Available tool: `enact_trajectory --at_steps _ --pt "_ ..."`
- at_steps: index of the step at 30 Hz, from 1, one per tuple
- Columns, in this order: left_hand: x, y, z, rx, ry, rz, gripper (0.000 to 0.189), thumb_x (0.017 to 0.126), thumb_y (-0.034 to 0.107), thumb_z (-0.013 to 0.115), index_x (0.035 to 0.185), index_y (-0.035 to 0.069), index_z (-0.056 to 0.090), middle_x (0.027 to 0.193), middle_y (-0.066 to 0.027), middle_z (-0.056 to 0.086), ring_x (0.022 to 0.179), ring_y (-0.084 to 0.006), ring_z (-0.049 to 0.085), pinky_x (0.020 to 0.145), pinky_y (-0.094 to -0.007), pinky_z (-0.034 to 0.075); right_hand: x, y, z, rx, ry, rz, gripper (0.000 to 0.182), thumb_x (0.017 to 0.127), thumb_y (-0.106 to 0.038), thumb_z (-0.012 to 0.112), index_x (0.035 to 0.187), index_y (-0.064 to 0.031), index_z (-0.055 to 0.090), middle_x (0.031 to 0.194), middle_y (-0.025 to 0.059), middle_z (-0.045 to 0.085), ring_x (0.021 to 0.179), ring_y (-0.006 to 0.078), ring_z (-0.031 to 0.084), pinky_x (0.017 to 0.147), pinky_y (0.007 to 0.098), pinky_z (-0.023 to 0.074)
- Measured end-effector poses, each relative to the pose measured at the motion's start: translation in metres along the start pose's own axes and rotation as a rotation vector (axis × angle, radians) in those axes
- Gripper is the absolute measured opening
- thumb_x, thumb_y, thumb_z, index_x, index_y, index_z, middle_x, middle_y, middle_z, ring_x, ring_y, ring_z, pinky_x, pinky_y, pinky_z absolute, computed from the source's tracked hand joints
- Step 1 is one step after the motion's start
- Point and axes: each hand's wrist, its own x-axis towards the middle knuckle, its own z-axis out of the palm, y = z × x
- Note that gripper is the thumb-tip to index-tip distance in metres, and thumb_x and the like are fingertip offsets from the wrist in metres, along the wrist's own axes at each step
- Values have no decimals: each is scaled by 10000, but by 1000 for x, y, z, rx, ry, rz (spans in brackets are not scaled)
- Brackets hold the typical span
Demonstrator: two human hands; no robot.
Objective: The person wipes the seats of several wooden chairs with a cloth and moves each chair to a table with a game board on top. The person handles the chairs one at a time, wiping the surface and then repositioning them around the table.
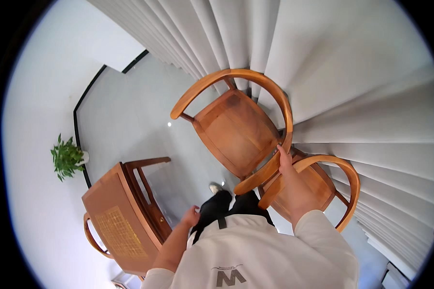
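Note:
A wooden armchair (pixel 238 126) with a curved top rail stands in front of me, its back towards the curtain. My right hand (pixel 284 159) is on the curved armrest at the chair's near right side; its fingers are partly hidden, so how firmly it grips is unclear. Just below that hand, a second wooden armchair (pixel 352 180) stands close against the first, partly covered by my forearm. My left hand (pixel 191 216) hangs beside my thigh, fingers loosely curled and holding nothing visible, between my leg and the wooden table.
A wooden table (pixel 112 191) with a printed grid board on its top and a drawer stands at the left, another chair (pixel 94 240) beyond it. A potted plant (pixel 67 157) is by the white wall. Long pale curtains (pixel 332 133) hang behind the armchairs. Grey floor (pixel 130 108) lies between.

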Motion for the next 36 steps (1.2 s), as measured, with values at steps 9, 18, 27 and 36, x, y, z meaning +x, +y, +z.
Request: enact_trajectory --at_steps 9,18,27,36 --pt "33 76 -13 -796 -475 -164 530 926 459 589 1244 35 586 1141 -126 675 1086 -255 632 947 -408 481 -40 -4 54 -200 166 -16 574 810 -260 760 1236 64 552 1177 133 642 1040 258 623 897 351 494" --pt "36 176 -94 -1674 -484 -161 671 908 614 576 1365 131 484 1376 -110 514 1241 -266 516 1034 -450 397 -129 5 214 -289 82 -287 596 849 -282 770 1223 102 509 1181 214 629 1093 278 617 946 373 475" --pt "107 159 -223 -2021 -228 77 404 919 379 581 1249 148 556 1287 -62 581 1190 -263 542 938 -471 450 -189 39 350 -112 -47 -90 651 904 -290 730 1321 34 350 1290 162 518 1142 252 572 854 391 550" --pt "157 62 -338 -1946 68 60 420 876 349 596 1197 82 552 1209 -69 607 1152 -274 563 988 -477 434 -181 -56 372 -533 -597 392 720 942 -659 463 1284 -27 504 1219 119 584 1090 222 603 788 393 530"
